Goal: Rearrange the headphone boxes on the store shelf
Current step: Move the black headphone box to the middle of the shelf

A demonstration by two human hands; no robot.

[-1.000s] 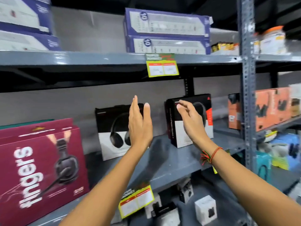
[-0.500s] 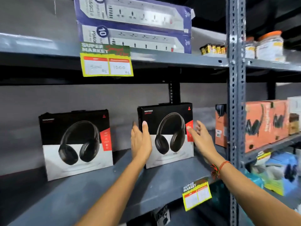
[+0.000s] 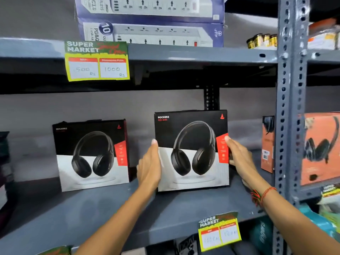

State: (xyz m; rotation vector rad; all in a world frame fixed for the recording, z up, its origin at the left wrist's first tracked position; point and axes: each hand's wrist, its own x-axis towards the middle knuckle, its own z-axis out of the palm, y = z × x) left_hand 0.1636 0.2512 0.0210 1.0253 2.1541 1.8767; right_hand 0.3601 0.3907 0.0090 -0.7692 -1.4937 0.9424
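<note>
Two black-and-white headphone boxes stand upright on the grey middle shelf (image 3: 77, 216). The right headphone box (image 3: 192, 150) is held between both hands: my left hand (image 3: 150, 166) presses its left edge and my right hand (image 3: 239, 159) grips its right edge, thumb on the red stripe. The left headphone box (image 3: 91, 155) stands apart from it, untouched, a hand's width to the left. Both fronts face me.
An orange headphone box (image 3: 267, 144) stands just right of my right hand, before the perforated steel upright (image 3: 292, 111). More orange boxes (image 3: 321, 148) sit beyond it. Power-strip boxes (image 3: 149, 21) lie on the shelf above. Price tags (image 3: 97, 61) hang from the shelf edges.
The view has closed in and shifted right. Both hands went from open in front of the boxes to clasping the right box's two sides, and that box now faces me squarely.
</note>
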